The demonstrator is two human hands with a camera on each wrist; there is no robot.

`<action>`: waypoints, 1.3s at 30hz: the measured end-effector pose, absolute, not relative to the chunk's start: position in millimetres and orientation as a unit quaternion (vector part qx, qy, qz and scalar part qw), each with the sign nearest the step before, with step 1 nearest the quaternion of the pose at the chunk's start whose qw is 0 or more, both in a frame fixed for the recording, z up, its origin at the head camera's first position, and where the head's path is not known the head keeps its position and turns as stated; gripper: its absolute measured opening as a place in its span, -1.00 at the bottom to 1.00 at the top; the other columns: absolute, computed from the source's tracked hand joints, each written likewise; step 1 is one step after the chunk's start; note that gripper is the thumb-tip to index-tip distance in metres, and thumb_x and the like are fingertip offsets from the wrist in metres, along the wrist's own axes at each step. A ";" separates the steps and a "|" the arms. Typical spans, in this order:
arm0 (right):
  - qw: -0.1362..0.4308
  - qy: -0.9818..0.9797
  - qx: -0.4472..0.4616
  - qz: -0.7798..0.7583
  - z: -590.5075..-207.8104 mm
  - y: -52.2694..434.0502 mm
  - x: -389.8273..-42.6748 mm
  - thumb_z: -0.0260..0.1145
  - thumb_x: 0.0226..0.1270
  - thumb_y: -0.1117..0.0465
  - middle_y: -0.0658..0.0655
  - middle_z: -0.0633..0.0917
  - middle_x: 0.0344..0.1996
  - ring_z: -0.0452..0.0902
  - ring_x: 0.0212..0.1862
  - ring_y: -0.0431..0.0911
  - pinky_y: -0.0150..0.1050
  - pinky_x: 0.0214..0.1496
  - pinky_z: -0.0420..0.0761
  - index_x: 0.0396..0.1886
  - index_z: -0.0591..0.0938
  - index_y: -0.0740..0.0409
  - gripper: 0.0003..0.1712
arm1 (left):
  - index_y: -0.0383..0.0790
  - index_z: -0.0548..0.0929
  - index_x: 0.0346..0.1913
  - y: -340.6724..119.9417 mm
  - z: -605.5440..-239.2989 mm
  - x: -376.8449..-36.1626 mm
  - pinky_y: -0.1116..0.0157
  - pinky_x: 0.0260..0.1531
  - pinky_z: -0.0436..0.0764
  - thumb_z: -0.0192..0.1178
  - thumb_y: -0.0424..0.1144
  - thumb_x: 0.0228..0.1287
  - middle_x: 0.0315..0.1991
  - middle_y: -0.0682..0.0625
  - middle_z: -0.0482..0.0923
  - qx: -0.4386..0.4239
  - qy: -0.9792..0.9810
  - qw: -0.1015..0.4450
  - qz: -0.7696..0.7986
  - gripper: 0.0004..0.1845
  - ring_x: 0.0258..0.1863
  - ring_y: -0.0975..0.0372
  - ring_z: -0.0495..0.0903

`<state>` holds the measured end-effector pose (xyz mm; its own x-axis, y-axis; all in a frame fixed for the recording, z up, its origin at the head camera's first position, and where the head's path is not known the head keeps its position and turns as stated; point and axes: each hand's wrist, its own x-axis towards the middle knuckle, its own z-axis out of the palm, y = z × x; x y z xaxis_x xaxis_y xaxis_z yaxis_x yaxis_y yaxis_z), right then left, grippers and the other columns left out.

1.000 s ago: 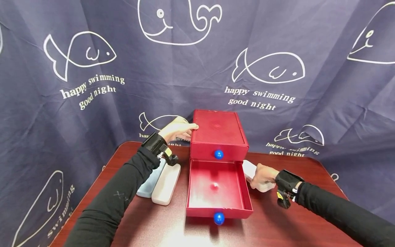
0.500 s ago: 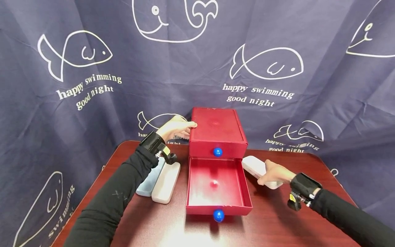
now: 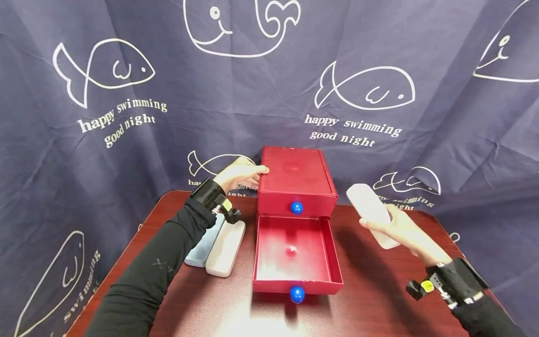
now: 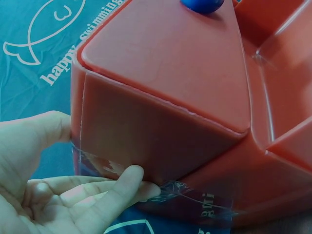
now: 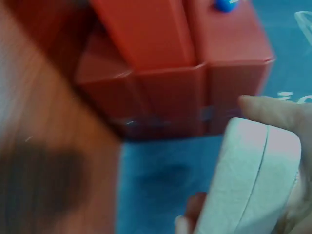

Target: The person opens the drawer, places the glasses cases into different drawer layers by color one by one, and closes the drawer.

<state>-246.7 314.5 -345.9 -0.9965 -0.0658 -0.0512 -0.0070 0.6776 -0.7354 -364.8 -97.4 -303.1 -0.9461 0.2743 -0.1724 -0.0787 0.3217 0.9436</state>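
Observation:
A red drawer cabinet (image 3: 297,171) stands on the table, its lower drawer (image 3: 290,250) pulled out and bare inside. My left hand (image 3: 240,174) holds the cabinet's left edge, thumb over the top and fingertips against the side (image 4: 146,129). To the right of the cabinet, my right hand (image 3: 400,229) grips a white glasses case (image 3: 367,206) above the table, tilted with its far end up. The lid seam of that case (image 5: 258,170) shows in the right wrist view; part of the fingers is hidden behind it.
Left of the cabinet, a light blue glasses case (image 3: 205,245) and an off-white one (image 3: 226,248) lie side by side on the brown table (image 3: 202,309). Blue knobs (image 3: 297,295) stick out from the drawer fronts. A dark blue fish-print curtain (image 3: 261,103) hangs behind.
My right hand has lifted the white glasses case off the table, drawing it rightward and tilting it up. My left hand stays at the cabinet, and the drawer stays pulled out.

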 end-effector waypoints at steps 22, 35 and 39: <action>0.038 0.913 -0.220 -0.342 -288.9 251.1 -199.8 0.55 0.19 -0.03 0.01 0.47 -0.49 0.36 -0.57 -0.26 -0.32 -0.39 0.51 -0.03 0.42 -0.14 -0.48 | -0.46 0.65 -0.03 -97.2 -300.6 -362.2 -0.02 0.18 0.65 0.23 -0.14 0.41 -0.02 -0.37 0.72 0.064 0.796 0.166 0.579 -0.64 -0.10 -0.07 0.79; 0.101 0.906 -0.331 -0.244 -292.5 213.5 -209.3 0.52 0.12 -0.24 -0.16 0.64 -0.16 0.57 -0.17 -0.26 -0.36 -0.16 0.65 0.21 0.48 -0.11 -0.27 | -0.43 0.67 -0.11 -97.5 -300.4 -363.3 0.06 0.08 0.72 0.24 -0.17 0.39 -0.10 -0.32 0.76 0.065 0.801 0.157 0.575 -0.69 -0.11 -0.05 0.80; 0.126 0.906 -0.341 -0.219 -294.4 205.1 -213.3 0.53 0.09 -0.24 -0.15 0.64 -0.22 0.56 -0.23 -0.28 -0.36 -0.23 0.64 0.19 0.49 0.00 -0.24 | -0.42 0.67 -0.14 -98.4 -301.8 -363.3 0.03 0.09 0.71 0.24 -0.16 0.40 -0.14 -0.30 0.77 0.065 0.798 0.159 0.577 -0.70 -0.20 0.02 0.82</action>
